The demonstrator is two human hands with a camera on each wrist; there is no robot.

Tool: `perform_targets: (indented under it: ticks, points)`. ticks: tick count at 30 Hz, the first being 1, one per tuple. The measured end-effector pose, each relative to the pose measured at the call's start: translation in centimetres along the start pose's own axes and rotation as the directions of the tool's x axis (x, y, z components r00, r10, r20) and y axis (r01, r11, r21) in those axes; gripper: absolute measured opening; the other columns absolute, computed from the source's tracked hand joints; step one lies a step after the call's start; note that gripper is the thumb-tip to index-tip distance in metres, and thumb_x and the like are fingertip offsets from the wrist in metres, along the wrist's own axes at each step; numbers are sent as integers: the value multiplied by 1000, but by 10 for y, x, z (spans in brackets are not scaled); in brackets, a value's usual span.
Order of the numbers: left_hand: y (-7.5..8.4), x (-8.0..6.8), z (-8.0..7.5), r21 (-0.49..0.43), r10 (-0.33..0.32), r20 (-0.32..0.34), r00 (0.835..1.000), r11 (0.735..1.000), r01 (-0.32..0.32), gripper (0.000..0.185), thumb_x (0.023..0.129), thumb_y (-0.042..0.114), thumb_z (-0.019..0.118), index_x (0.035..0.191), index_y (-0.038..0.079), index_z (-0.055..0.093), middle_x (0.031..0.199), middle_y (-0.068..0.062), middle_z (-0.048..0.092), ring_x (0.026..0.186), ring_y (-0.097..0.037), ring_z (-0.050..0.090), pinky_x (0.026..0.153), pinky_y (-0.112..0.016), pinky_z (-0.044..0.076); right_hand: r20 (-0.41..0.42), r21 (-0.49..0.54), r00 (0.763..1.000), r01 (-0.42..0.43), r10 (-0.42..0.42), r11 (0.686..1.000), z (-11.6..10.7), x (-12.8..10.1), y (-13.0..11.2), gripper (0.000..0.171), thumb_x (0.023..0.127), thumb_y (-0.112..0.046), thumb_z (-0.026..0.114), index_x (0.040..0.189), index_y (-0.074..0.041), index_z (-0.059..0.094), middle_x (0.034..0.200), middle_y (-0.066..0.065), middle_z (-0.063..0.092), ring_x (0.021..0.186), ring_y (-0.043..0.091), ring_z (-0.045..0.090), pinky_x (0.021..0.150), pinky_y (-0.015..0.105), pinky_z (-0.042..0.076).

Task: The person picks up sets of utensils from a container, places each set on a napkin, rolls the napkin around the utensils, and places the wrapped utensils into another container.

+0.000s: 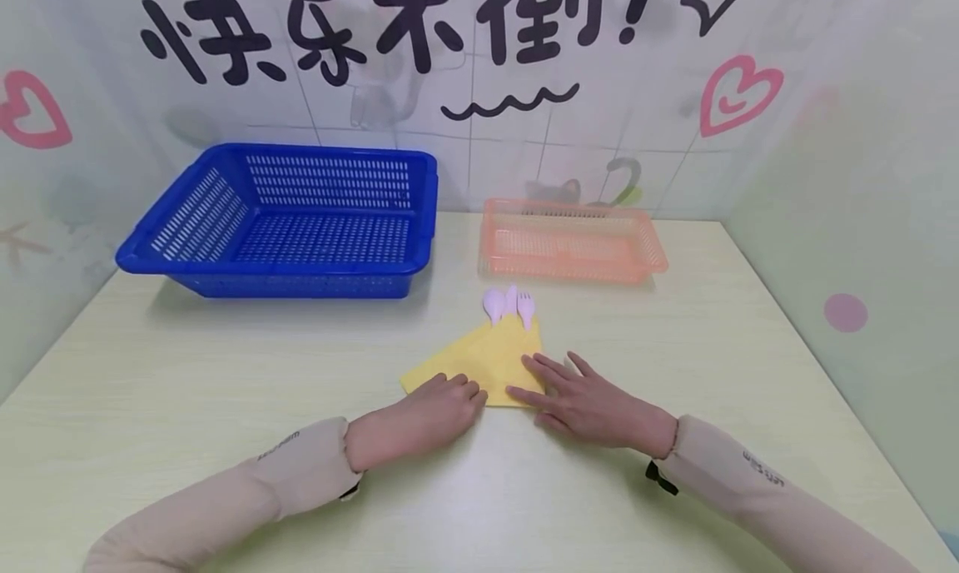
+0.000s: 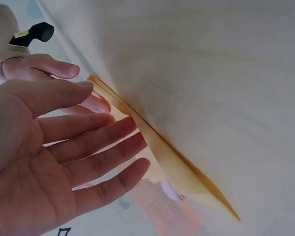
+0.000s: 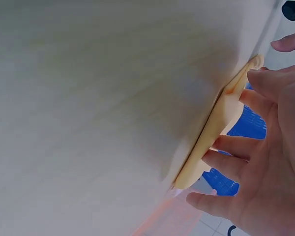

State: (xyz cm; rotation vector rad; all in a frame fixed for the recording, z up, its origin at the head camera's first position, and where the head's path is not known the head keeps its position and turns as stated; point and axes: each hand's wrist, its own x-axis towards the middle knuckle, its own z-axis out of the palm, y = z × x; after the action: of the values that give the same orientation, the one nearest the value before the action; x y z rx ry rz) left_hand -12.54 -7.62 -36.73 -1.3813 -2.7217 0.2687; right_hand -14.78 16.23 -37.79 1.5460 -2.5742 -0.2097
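A folded yellow napkin (image 1: pixel 487 361) lies on the table, its long corner reaching left. From its far edge stick out the heads of a pale pink spoon (image 1: pixel 493 301), knife (image 1: pixel 511 299) and fork (image 1: pixel 525 308); their lower parts are covered by the napkin. My left hand (image 1: pixel 436 411) rests on the napkin's near left edge, and in the left wrist view its fingers (image 2: pixel 108 142) reach out fairly straight onto the cloth. On the right side, my right hand (image 1: pixel 588 402) presses the napkin with spread fingertips. Its palm shows in the right wrist view.
A large blue plastic basket (image 1: pixel 300 270) stands at the back left of the light wooden table (image 1: pixel 479 506). Back right, a shallow pink basket (image 1: pixel 569 266) sits near the wall. Printed sheeting (image 1: pixel 419 123) with black characters hangs behind.
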Motion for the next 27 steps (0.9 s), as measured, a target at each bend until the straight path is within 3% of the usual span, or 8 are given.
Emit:
perform_targets:
  ticks: [4, 6, 9, 12, 15, 20, 27]
  points:
    - [-1, 3, 4, -21, 14, -33, 999, 1000, -14, 19, 84, 6, 54, 101, 1, 60, 86, -5, 51, 76, -17, 47, 56, -25, 42, 10, -20, 1000, -4, 4, 1000, -3, 5, -1, 42, 89, -34, 50, 129, -23, 47, 132, 15, 43, 120, 27, 41, 90, 52, 37]
    - [1, 4, 5, -36, 19, -21, 1000, 999, -20, 26, 86, 9, 52, 109, -1, 58, 100, -9, 52, 88, -20, 49, 66, -29, 46, 22, -11, 1000, -9, 9, 1000, -4, 8, -2, 41, 89, -34, 50, 129, -23, 48, 131, 15, 44, 119, 27, 42, 90, 53, 36]
    - [4, 5, 3, -42, 30, 46, 999, 999, -28, 40, 89, 21, 50, 123, 0, 50, 126, -12, 46, 115, -24, 44, 87, -40, 42, 45, -13, 999, -20, 20, 1000, -5, 8, -2, 41, 90, -34, 49, 129, -22, 48, 130, 15, 44, 119, 27, 42, 91, 53, 36]
    - [7, 6, 1, -25, 17, 150, 989, 1000, -13, 55, 90, 35, 48, 133, 4, 39, 142, -9, 31, 131, -23, 26, 101, -47, 27, 52, -26, 998, -21, 22, 999, -6, 8, -3, 41, 90, -35, 48, 129, -22, 48, 130, 15, 44, 119, 27, 42, 91, 53, 36]
    - [8, 7, 1, -13, -19, 213, 977, 1000, 22, 58, 90, 41, 47, 134, 4, 38, 143, -7, 29, 132, -21, 23, 102, -47, 26, 41, -43, 999, -18, 20, 999, -6, 8, -2, 44, 90, -35, 49, 131, -22, 45, 129, 14, 45, 118, 26, 43, 91, 52, 36]
    - [9, 9, 0, -41, -48, 258, 965, 997, 61, 59, 90, 42, 46, 134, 4, 38, 144, -8, 28, 132, -21, 24, 99, -47, 30, 10, -35, 1000, -25, 26, 999, -6, 11, -1, 47, 89, -34, 50, 133, -20, 42, 128, 11, 47, 117, 25, 44, 92, 51, 36]
    - [7, 11, -3, -116, -54, 311, 949, 989, 94, 61, 90, 43, 45, 135, 4, 35, 145, -9, 24, 133, -21, 22, 99, -48, 29, 25, 22, 999, 37, -38, 999, -8, 19, -1, 43, 91, -28, 47, 128, -5, 48, 131, 8, 47, 122, 19, 41, 95, 45, 35]
